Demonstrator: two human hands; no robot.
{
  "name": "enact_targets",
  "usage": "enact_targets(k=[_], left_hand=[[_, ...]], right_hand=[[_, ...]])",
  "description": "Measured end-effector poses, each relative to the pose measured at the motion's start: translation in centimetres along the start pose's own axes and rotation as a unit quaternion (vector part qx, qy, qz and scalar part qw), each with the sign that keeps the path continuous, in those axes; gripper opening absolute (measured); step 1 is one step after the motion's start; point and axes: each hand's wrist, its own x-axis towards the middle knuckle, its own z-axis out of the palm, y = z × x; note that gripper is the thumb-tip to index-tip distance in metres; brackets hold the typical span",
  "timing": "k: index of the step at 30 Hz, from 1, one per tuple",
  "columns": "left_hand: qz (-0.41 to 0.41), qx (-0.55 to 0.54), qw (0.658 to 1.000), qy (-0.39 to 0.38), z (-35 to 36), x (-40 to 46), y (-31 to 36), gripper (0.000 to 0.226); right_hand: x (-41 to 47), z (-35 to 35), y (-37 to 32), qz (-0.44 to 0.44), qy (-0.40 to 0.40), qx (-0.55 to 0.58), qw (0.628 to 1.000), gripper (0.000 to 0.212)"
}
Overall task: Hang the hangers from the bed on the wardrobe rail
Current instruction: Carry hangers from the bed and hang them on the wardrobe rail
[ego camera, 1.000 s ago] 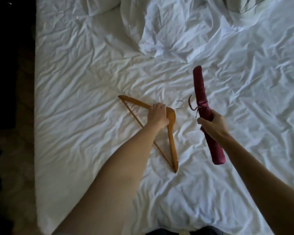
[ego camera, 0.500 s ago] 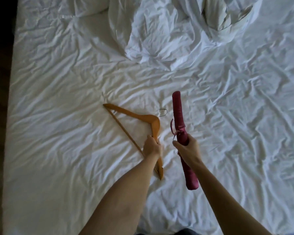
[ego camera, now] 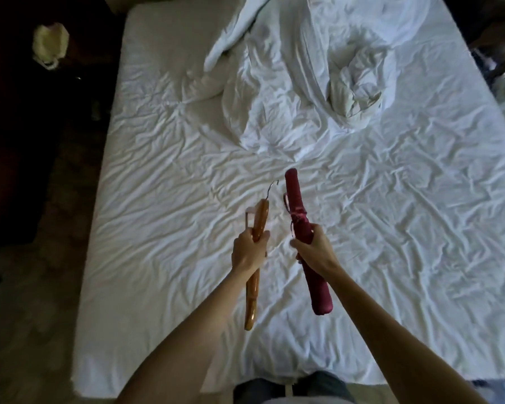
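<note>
The left hand sits just left of the frame's centre, its fingers curled round the wooden hanger partway along its length. That hanger is seen edge-on, so it reads as one long amber bar running from near the lower middle of the frame up past the fist, with its thin metal hook curving out at the top end. A pale bit of it shows beside the upper part; what that piece is cannot be told.

Just to the right, the right hand grips the padded maroon hanger around its middle, fingers wrapped over the fabric. This hanger also stands roughly up and down in the frame, its rounded top end above the fist and its other end low, near the forearm. A small ribbon bow is tied at its neck just above the hand, and a dark red hook loops out on the left side there. The two hangers are near each other but apart.

Both are held above the bed, whose white sheet is heavily creased. A bunched white duvet lies in the upper middle of the frame. A dark floor fills the left side, with a pale crumpled object at the upper left.
</note>
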Motion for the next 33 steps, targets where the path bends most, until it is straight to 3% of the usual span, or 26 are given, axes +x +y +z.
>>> enact_targets(k=[7, 17, 24, 33], left_hand=[[0.087, -0.173, 0.981, 0.022, -6.3, -8.2, 5.1, 0.023], [0.111, -0.244, 0.942, 0.2, -12.9, -17.9, 5.4, 0.024], [0.087, -0.282, 0.892, 0.341, -20.3, -27.0, -1.3, 0.015], [0.051, -0.325, 0.784, 0.526, -32.2, -42.1, -17.2, 0.013]], right_hand=[[-8.2, -0.6, -8.2, -0.103, 0.012, 0.024, 0.994, 0.023], [-14.8, 1.7, -14.7, -0.238, -0.099, -0.048, 0.965, 0.017], [-22.5, 10.6, -17.0, -0.339, -0.242, -0.081, 0.906, 0.018], [-39.1, 29.3, -18.1, -0.426, -0.421, -0.135, 0.789, 0.015]])
